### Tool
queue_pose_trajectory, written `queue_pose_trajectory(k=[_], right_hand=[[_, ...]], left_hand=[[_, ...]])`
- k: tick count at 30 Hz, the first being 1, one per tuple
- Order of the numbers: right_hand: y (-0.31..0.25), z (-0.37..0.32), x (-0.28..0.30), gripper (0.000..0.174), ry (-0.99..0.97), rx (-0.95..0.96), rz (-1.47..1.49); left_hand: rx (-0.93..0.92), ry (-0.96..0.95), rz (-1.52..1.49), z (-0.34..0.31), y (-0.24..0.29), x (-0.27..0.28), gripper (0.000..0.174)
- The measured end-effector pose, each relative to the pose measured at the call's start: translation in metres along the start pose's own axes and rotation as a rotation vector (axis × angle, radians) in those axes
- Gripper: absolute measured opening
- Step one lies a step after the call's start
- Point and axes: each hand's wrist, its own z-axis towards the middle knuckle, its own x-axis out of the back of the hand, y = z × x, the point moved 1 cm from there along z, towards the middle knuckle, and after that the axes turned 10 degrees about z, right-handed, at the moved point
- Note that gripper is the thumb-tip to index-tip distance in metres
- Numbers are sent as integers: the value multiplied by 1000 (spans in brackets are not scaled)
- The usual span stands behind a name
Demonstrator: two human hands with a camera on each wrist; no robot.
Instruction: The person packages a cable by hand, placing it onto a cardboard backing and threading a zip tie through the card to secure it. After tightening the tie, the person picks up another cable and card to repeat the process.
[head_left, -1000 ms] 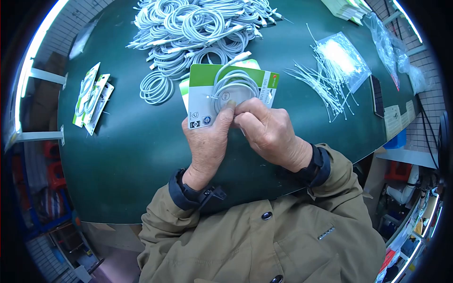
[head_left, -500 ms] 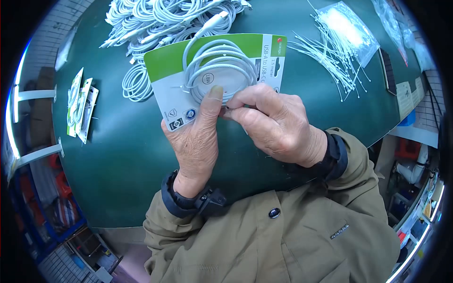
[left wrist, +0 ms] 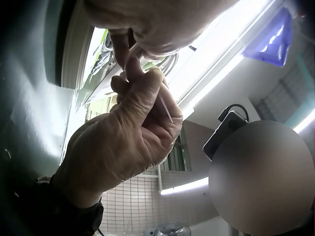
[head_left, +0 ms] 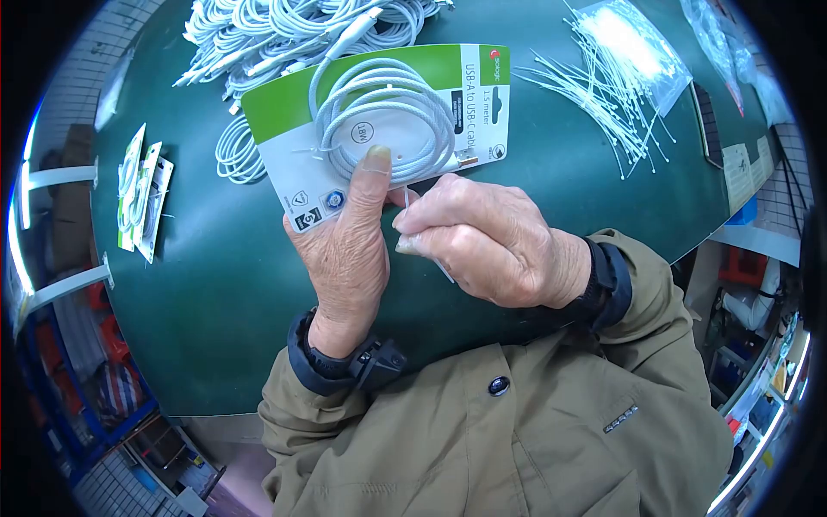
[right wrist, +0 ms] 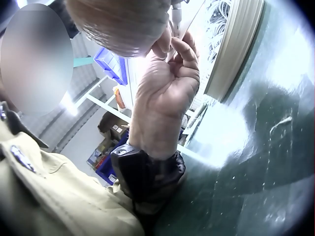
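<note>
L hand [head_left: 345, 250] grips the USB-A to USB-C cable card [head_left: 277, 168] by its lower part: thumb pressed on the front, fingers mostly out of sight, firm hold. Card's tilted, held up over the green table [head_left: 215, 327], right in front of the pers. On it, a coiled cable [head_left: 441, 129], white, loops round the printed "18W". One plug [head_left: 355, 31] pokes up past the top edge; metal USB plug [head_left: 468, 157] is lower R, nr the card's bottom edge.

R hand [head_left: 495, 241] just beside, below the card: fingers curled, thumb & index tips pinched tight on a thin white cable tie [head_left: 444, 270], tail showing under the fingers. Where the tie meets the card, can't tell, fingers in the way. L-wrist view: hands v. close, thin pale strip against the L palm.

Far side: big cable pile [head_left: 250, 34], partly behind the card, w/ a loose coil [head_left: 237, 168] at its near edge. Over R: bunch of white ties [head_left: 607, 86], some overlapping a clear plastic bag [head_left: 659, 73], dark flat slab [head_left: 709, 125] next to it. Over L: overlapping cards w/ cables [head_left: 142, 194].
</note>
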Motion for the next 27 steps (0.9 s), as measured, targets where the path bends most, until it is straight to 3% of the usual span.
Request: queue_pose_trajectory(k=[4, 7, 16, 19, 27], right_hand=[[1, -1, -2, 18, 13, 40, 67], [1, -1, -3, 18, 22, 55, 94], [-1, 2, -1, 20, -10, 21, 82], [1, 1, -4, 21, -18, 10, 54], [1, -2, -3, 20, -11, 30, 128]], left_hand=[[1, -89, 26, -2, -3, 8, 47], [21, 13, 8, 0, -2, 1, 32], [17, 0, -18, 0, 1, 0, 29], [-4, -112, 42, 1, -6, 10, 46], [-20, -110, 58, -3, -3, 7, 47]])
